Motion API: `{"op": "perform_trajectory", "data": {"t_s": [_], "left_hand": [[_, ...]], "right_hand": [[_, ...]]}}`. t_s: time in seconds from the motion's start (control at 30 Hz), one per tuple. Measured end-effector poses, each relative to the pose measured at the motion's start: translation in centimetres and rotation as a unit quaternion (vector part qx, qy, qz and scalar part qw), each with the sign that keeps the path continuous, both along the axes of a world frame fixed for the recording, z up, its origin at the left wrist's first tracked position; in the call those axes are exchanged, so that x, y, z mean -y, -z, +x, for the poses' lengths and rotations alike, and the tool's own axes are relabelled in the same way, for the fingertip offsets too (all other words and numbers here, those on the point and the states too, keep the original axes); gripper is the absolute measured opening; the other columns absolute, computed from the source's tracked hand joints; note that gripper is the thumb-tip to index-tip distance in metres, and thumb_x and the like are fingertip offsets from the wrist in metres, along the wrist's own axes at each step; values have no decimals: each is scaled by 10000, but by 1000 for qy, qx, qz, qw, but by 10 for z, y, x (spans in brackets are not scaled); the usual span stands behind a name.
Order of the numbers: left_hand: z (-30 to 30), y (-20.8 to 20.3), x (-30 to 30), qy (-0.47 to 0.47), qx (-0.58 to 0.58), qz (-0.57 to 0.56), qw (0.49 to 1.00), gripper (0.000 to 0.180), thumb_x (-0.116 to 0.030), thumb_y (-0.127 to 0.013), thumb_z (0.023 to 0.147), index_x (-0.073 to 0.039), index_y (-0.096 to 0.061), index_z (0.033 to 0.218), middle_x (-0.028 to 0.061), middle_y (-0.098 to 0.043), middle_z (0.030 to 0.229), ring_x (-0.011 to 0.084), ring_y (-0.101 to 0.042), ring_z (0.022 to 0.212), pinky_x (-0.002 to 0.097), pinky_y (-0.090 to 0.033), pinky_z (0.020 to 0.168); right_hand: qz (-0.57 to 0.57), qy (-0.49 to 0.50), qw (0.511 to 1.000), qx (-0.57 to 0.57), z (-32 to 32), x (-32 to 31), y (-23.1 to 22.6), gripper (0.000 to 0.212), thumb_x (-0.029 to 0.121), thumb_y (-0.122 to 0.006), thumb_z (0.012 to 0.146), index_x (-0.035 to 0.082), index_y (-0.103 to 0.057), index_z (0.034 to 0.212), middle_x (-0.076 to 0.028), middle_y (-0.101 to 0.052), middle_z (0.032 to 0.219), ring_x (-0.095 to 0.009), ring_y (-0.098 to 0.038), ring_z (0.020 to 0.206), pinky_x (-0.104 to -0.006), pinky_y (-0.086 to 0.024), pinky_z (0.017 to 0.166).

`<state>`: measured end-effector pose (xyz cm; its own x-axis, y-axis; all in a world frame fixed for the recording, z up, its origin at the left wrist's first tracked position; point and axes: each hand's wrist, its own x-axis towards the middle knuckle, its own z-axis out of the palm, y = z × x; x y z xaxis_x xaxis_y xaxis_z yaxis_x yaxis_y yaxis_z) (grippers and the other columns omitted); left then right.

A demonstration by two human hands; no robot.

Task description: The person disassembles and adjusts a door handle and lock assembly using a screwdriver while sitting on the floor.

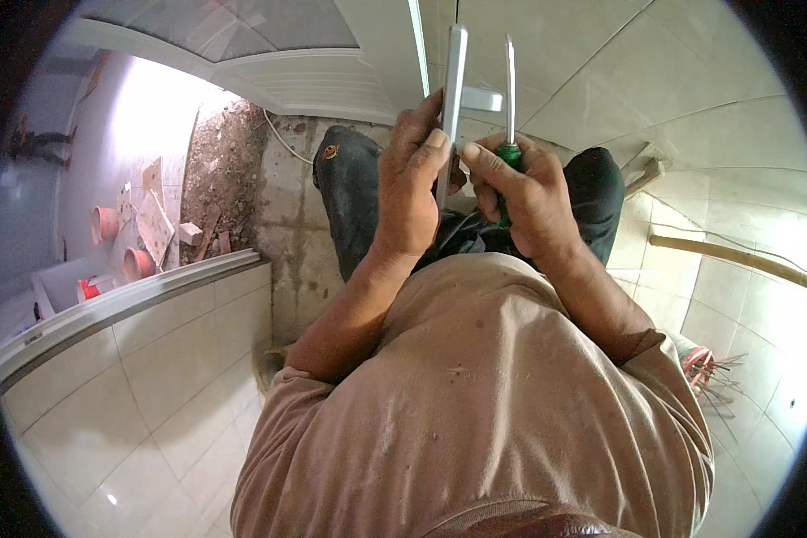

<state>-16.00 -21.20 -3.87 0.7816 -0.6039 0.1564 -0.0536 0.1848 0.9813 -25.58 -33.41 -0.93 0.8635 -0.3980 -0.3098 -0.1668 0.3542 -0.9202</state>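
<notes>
Upright in front of my body, a silver door handle (455, 76) with a long narrow plate is gripped by my left hand (410, 184), the thumb pressed along the plate. Its short lever juts out to the right. My right hand (536, 197) is closed round the green grip of a screwdriver (511, 94), whose metal shaft points up and away from me. The shaft stands just right of the lever, apart from the plate. My right thumb reaches close to the plate's lower part; whether it touches, I cannot tell.
A white door (305, 85) stands ahead on the left, with a thin white cable (285, 142) below it. Beyond a tiled ledge (179, 332) at left lie rubble (220, 170) and reddish buckets (139, 264). A wooden pole (726, 255) and a bundle of thin rods (704, 368) are at right.
</notes>
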Motion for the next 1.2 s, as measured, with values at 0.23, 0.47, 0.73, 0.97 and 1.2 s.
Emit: {"op": "perform_trajectory", "data": {"t_s": [0.23,0.47,0.73,0.97,1.2], "left_hand": [[-8,2,2,20,-159,-29,987,471,-277,-466,1016,-9,-565,1391,85,-657,1181,160,-635,1019,309,-525,860],[-12,4,6,-6,-50,-6,999,510,-289,-434,1023,21,-518,1420,86,-577,1110,146,-580,936,290,-485,753],[-2,3,-8,64,-398,-129,906,304,-399,-514,1030,-112,-595,1091,30,-594,863,147,-542,716,269,-395,553],[14,7,-21,136,-410,-144,890,364,-435,-521,1038,-80,-596,1066,76,-626,926,145,-538,680,260,-372,510],[7,6,-16,77,-385,-112,913,370,-424,-510,1041,-75,-599,1129,77,-629,895,140,-508,609,251,-354,456]], "right_hand": [[-398,54,907,127,4,1,42,272,224,-754,928,-25,-684,1013,-99,-658,713,-183,-635,642,-358,-523,626],[-116,-6,993,-12,2,1,19,360,336,-674,993,-22,-688,959,-57,-687,761,-107,-577,605,-289,-464,529],[-456,152,875,59,0,20,35,340,298,-820,872,12,-729,1032,-80,-671,843,-171,-642,727,-315,-524,654],[-557,32,823,107,5,55,30,278,212,-782,880,51,-727,1099,-113,-704,973,-267,-699,863,-367,-562,748],[-582,19,808,94,1,51,38,255,232,-786,878,46,-704,1032,-142,-711,851,-338,-694,721,-408,-554,645]]}}
